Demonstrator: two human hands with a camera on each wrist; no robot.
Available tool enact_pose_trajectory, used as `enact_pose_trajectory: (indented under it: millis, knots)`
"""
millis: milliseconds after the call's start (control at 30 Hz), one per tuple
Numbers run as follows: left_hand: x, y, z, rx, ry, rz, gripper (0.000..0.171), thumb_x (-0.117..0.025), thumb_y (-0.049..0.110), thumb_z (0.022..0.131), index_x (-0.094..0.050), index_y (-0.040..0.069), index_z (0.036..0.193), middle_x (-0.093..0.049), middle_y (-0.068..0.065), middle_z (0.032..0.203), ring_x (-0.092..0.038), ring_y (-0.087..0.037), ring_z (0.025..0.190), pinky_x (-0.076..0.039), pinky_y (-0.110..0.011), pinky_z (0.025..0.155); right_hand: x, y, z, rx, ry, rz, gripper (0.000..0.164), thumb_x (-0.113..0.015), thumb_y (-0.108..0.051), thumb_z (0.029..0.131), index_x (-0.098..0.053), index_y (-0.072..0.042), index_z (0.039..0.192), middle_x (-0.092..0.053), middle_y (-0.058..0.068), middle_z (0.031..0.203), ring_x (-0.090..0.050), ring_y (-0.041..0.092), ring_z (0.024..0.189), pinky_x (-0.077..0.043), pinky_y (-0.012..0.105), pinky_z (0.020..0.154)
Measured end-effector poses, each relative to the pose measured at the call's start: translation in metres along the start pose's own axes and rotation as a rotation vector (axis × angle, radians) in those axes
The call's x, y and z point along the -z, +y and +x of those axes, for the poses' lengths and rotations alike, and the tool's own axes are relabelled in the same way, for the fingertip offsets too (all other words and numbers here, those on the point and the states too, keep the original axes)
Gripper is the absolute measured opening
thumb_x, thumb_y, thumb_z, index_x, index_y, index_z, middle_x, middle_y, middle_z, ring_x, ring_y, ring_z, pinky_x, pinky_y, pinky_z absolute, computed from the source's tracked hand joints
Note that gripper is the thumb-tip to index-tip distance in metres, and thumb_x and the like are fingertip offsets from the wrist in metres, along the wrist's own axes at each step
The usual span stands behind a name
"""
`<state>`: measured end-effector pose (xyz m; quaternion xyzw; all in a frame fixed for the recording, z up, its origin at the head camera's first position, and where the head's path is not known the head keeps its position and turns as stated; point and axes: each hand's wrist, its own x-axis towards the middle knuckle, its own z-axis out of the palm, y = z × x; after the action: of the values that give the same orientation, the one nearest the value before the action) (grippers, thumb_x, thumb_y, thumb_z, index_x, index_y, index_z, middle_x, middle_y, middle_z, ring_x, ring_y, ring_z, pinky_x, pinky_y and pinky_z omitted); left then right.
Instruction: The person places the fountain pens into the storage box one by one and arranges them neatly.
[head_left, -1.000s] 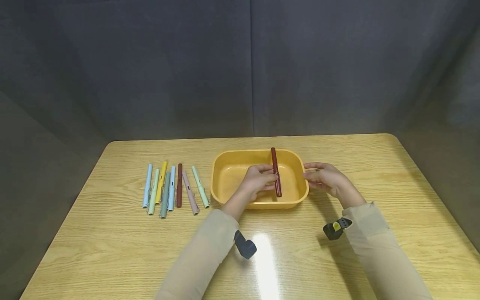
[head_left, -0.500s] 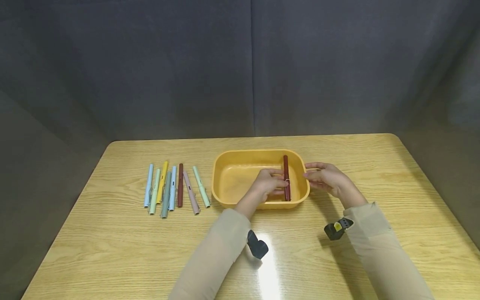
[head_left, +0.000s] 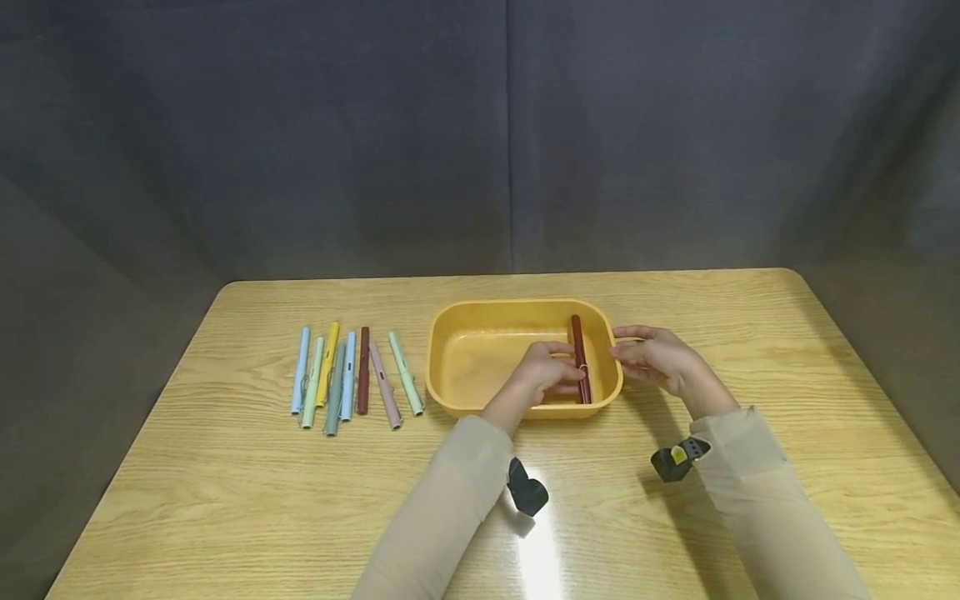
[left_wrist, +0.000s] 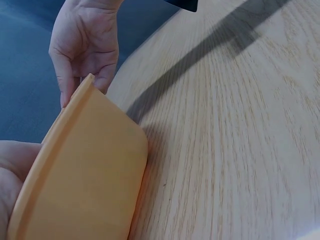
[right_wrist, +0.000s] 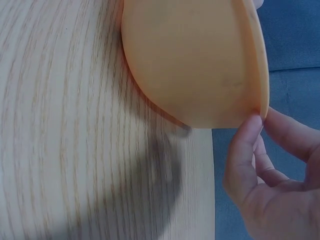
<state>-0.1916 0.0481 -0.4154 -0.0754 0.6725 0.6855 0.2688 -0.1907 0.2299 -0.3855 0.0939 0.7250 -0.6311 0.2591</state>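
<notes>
My left hand (head_left: 536,375) reaches inside the yellow plastic box (head_left: 480,307) from the front and holds a dark red pen (head_left: 578,337) between thumb and fingers. The pen stands lengthwise, low beside the right wall, its lower end partly behind the thumb. At the right end of the box my right hand (head_left: 660,360) grips the rim, with thumb and fingertips on its edge (right_wrist: 264,100). In the left wrist view, the box wall hides most of the left hand (left_wrist: 12,172) and all of the pen.
Several capped pens lie on the wooden table (head_left: 247,500) left of the box: light blue, green, a yellow pen (head_left: 327,364), teal, a second dark red pen (head_left: 363,371) and mauve. A dark curtain (head_left: 360,150) hangs behind the table.
The left hand has carried the dark red pen rightward and down, from above the rim to low inside the box. My right hand has stayed at the rim.
</notes>
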Motion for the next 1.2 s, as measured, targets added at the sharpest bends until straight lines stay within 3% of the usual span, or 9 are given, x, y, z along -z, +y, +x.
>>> enact_pose_trajectory:
  millis: [400,667,867,1067,1200]
  knots:
    - [-0.003,-0.002,-0.003,-0.031,0.028,0.068,0.061,-0.06,-0.013,0.084,-0.047,0.006,0.139,-0.064,-0.022,0.117,-0.069,-0.033,0.097,-0.062,-0.036,0.078,-0.001,-0.002,0.0,-0.013,0.014,-0.028,0.053,-0.057,-0.009,0.094,-0.033,0.004,0.14,-0.061,-0.012,0.081,-0.058,0.0,0.074,-0.055,0.013,0.07]
    - [-0.002,0.0,-0.006,-0.022,0.042,0.071,0.061,-0.06,-0.013,0.083,-0.047,0.006,0.139,-0.063,-0.023,0.118,-0.069,-0.034,0.099,-0.061,-0.037,0.08,-0.001,-0.003,-0.001,-0.01,0.014,-0.012,0.05,-0.056,-0.007,0.094,-0.035,0.003,0.138,-0.062,-0.014,0.077,-0.06,-0.002,0.072,-0.055,0.012,0.069]
    - [-0.003,-0.001,-0.005,-0.03,0.085,0.08,0.06,-0.062,-0.016,0.081,-0.05,0.005,0.137,-0.064,-0.02,0.111,-0.07,-0.03,0.091,-0.062,-0.034,0.078,-0.002,-0.003,-0.002,0.001,0.009,-0.005,0.048,-0.055,-0.007,0.094,-0.035,0.003,0.137,-0.062,-0.014,0.076,-0.059,-0.002,0.07,-0.055,0.011,0.068]
    - [-0.001,-0.008,0.006,-0.066,0.093,0.096,0.065,-0.064,-0.019,0.076,-0.051,0.004,0.135,-0.065,-0.015,0.097,-0.071,-0.026,0.08,-0.063,-0.03,0.069,-0.002,-0.001,-0.003,0.009,-0.003,-0.008,0.054,-0.056,-0.008,0.094,-0.032,0.005,0.141,-0.062,-0.014,0.077,-0.06,-0.002,0.07,-0.055,0.012,0.067]
    - [-0.001,-0.008,0.006,-0.066,0.099,0.112,0.069,-0.064,-0.019,0.075,-0.048,0.003,0.138,-0.065,-0.017,0.098,-0.071,-0.028,0.081,-0.063,-0.03,0.071,-0.002,-0.001,-0.002,0.017,-0.006,-0.008,0.054,-0.056,-0.008,0.094,-0.031,0.006,0.141,-0.062,-0.015,0.077,-0.059,-0.002,0.07,-0.055,0.011,0.067]
